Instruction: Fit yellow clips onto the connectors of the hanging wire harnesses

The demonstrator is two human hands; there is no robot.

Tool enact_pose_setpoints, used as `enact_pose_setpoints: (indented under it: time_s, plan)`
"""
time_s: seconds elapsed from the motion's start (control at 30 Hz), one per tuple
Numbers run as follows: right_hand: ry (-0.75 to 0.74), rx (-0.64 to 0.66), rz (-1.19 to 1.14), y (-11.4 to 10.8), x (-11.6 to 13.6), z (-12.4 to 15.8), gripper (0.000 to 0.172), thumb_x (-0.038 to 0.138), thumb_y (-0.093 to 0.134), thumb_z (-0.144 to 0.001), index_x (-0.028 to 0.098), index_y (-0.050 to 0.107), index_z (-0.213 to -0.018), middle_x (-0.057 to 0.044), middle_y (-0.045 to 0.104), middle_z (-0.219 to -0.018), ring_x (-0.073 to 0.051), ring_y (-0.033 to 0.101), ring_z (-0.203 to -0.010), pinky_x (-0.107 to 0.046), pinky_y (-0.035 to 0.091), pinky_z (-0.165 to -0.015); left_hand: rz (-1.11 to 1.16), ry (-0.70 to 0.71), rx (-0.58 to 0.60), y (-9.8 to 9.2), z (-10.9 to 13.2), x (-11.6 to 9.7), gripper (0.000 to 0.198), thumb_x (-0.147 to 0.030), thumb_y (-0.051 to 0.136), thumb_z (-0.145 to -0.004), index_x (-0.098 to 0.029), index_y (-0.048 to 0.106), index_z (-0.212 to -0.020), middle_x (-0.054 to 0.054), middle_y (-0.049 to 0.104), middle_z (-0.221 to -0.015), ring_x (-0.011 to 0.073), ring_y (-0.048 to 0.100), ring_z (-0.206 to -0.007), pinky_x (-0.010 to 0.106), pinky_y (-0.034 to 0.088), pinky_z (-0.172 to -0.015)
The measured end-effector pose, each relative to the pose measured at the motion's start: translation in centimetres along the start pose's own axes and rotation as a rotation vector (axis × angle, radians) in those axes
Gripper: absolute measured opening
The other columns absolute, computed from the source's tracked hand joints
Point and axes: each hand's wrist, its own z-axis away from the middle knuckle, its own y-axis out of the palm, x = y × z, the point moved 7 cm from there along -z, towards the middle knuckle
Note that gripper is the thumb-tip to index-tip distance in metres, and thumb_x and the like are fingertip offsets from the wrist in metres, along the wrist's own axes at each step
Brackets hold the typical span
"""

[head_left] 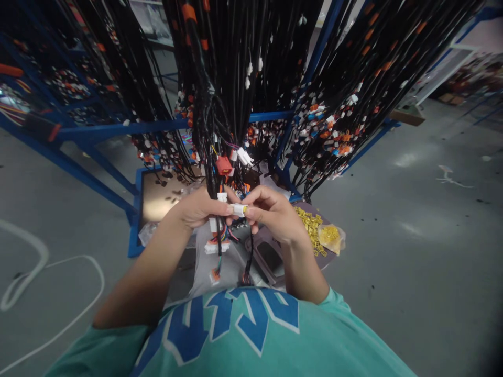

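Between my two hands is a white connector housing [239, 210] with a small yellow clip [245, 209] at its right end. My left hand [206, 207] pinches the housing from the left, thumb on top. The thumb and fingertips of my right hand [273, 212] are closed on the yellow clip. Black cables of a wire harness [212, 120] hang down right behind and beside my left hand. A red connector [223, 165] and a white connector [245, 156] dangle just above my hands. Below them hang more white connectors [217, 247] with coloured wires.
A blue rack [118, 129] carries dense bundles of black harnesses in front and to both sides. At right, loose yellow clips [310, 225] and a plastic bag of yellow clips [330, 235] lie on a tray. A white hose [94, 267] runs along the floor at left.
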Motion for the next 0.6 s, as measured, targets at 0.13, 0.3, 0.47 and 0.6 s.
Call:
enact_pose_setpoints:
  time_s: [0.13,0.3,0.47,0.6]
  plan:
    - [-0.081,-0.072,0.055,0.0,0.2,0.4,0.024,0.039,0.070,-0.073,0.020,0.057,-0.079,0.004,0.058,-0.063,-0.006,0.050,-0.049,-0.017,0.043,-0.041,0.026,0.001,0.021,0.3,0.0,-0.1,0.017,-0.017,0.076,-0.050,-0.012,0.070,-0.064,0.002,0.066,-0.053,0.0109,0.057,-0.043,0.019,0.043,-0.041]
    - [-0.447,-0.265,0.432,-0.1,2.5,1.8,0.002,0.023,0.061,-0.083,0.022,0.063,-0.083,0.002,0.060,-0.077,-0.008,0.057,-0.063,-0.022,0.048,-0.053,0.043,-0.017,-0.001,0.1,-0.1,0.3,0.020,-0.019,0.078,-0.050,-0.011,0.070,-0.066,0.003,0.065,-0.051,0.0110,0.058,-0.043,0.018,0.044,-0.042]
    - [-0.764,-0.350,0.824,1.0,3.9,3.1,0.011,0.014,0.054,-0.086,0.023,0.059,-0.085,0.001,0.060,-0.079,-0.012,0.057,-0.077,-0.027,0.047,-0.068,0.056,-0.030,-0.037,-0.2,-0.2,0.5,0.022,-0.018,0.079,-0.048,-0.010,0.070,-0.067,0.003,0.066,-0.054,0.0108,0.058,-0.043,0.018,0.045,-0.041]
    - [-0.683,-0.355,0.851,0.7,3.4,2.8,0.010,0.019,0.050,-0.089,0.023,0.056,-0.082,0.000,0.059,-0.078,-0.013,0.055,-0.074,-0.028,0.044,-0.066,0.046,-0.024,-0.048,-0.3,-0.2,0.6,0.022,-0.019,0.078,-0.049,-0.011,0.069,-0.067,0.003,0.065,-0.053,0.0116,0.058,-0.043,0.019,0.045,-0.041]
